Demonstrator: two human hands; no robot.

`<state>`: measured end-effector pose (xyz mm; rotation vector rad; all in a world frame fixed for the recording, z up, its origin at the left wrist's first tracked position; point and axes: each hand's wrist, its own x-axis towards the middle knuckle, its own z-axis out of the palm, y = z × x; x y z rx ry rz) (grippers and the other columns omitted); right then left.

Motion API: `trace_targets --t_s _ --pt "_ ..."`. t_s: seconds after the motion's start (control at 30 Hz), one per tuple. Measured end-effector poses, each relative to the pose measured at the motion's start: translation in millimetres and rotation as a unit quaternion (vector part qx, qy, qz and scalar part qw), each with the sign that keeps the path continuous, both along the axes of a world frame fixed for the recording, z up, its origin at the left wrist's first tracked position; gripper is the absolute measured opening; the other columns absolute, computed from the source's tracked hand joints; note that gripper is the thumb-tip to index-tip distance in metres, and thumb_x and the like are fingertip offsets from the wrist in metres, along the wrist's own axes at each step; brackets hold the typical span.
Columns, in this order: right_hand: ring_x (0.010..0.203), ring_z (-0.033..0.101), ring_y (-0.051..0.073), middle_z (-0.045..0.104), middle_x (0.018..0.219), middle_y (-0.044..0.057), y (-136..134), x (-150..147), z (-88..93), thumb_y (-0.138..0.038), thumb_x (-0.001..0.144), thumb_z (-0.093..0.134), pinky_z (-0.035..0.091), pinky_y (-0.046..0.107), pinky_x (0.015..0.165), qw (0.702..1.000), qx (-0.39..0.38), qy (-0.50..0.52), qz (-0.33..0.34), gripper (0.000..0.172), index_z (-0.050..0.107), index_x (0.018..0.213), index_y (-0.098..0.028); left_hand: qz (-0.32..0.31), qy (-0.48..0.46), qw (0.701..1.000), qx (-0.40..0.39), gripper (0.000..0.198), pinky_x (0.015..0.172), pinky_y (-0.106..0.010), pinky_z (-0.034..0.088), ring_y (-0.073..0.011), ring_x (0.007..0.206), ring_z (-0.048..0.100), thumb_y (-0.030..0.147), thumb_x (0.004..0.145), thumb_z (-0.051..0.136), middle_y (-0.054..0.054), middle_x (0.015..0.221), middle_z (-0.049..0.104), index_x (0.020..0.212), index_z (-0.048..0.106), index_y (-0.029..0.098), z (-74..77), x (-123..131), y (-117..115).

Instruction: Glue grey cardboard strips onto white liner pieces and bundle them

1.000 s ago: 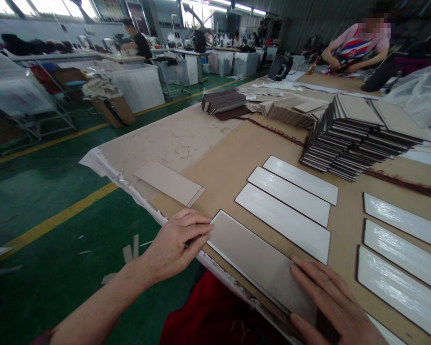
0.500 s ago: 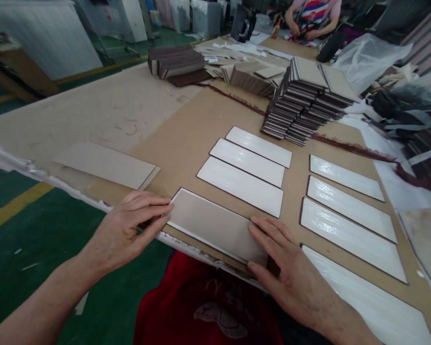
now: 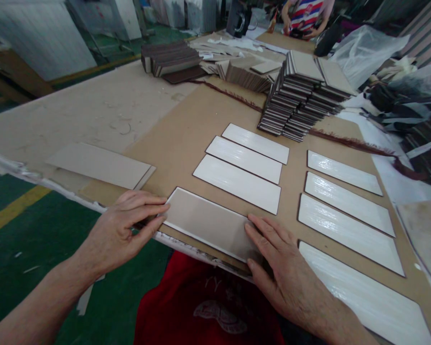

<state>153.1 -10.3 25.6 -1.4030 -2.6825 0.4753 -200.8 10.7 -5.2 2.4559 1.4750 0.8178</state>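
Observation:
A long grey-beige board (image 3: 208,223) lies at the near edge of the brown work table (image 3: 187,139). My left hand (image 3: 124,225) pinches its left end, fingers pressed together at the corner. My right hand (image 3: 276,268) rests on its right end, fingers extended flat over the edge. Just beyond it lie three glossy white strips (image 3: 242,167) side by side. More glossy white strips (image 3: 345,203) lie in a second column to the right of my right hand.
A tall fanned stack of dark-edged boards (image 3: 301,91) stands behind the strips, with further stacks (image 3: 168,60) at the far left. Loose beige boards (image 3: 100,165) lie left of my hands. Another person (image 3: 305,17) works at the far end. Green floor lies left.
The view swung down and right onto the table. Both hands stayed on the ends of the grey-beige board; in the last half second almost nothing moved.

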Motion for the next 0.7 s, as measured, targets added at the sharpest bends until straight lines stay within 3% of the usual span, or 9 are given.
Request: trace_targets --t_s 0.27,0.4,0.5,0.6,0.7 --pt "0.137 0.037 0.034 0.038 0.156 0.012 -4.4 -9.1 3.2 -0.018 0.092 0.048 0.039 0.059 0.11 0.999 0.045 -0.023 0.0 0.052 0.048 0.144 -0.013 0.0 0.036 0.999 -0.006 0.026 0.1 -0.045 0.046 -0.0253 0.113 0.06 0.026 0.089 0.062 -0.006 0.118 0.067 0.115 0.065 0.024 -3.5 -3.4 -1.7" --pt "0.127 0.048 0.031 0.049 0.148 0.015 -5.6 -14.2 7.0 -0.016 0.093 0.046 0.044 0.053 0.108 0.999 0.045 -0.02 0.009 0.05 0.05 0.142 -0.009 -0.014 0.106 0.994 0.007 0.027 0.109 -0.049 0.038 -0.0298 0.126 0.051 0.025 0.091 0.057 -0.008 0.13 0.062 0.116 0.063 0.02 -0.2 -2.5 -1.6" --pt "0.132 0.045 0.03 0.047 0.149 0.014 -5.1 -18.5 10.8 -0.016 0.093 0.046 0.044 0.046 0.11 0.998 0.049 -0.026 0.036 0.05 0.049 0.143 -0.011 -0.032 0.163 0.986 -0.005 0.03 0.107 -0.05 0.038 -0.0301 0.126 0.05 0.026 0.092 0.055 -0.006 0.13 0.063 0.121 0.062 0.022 8.0 1.5 0.0" --pt "0.129 0.048 0.032 0.051 0.146 0.015 -4.1 -26.2 14.6 -0.024 0.096 0.048 0.047 0.048 0.107 0.995 0.068 -0.047 0.055 0.045 0.053 0.141 -0.016 -0.045 0.218 0.975 -0.001 0.038 0.107 -0.058 0.033 -0.0322 0.12 0.054 0.036 0.094 0.055 -0.005 0.124 0.065 0.131 0.056 0.031 17.5 10.9 0.9" --pt "0.118 0.056 0.033 0.056 0.14 0.014 -3.7 -33.6 13.9 -0.039 0.099 0.049 0.052 0.051 0.097 0.995 0.075 -0.063 0.033 0.043 0.057 0.136 -0.021 -0.054 0.269 0.961 0.022 0.055 0.109 -0.068 0.024 -0.0356 0.115 0.056 0.057 0.09 0.057 -0.007 0.118 0.066 0.14 0.049 0.036 21.8 21.5 -0.5"
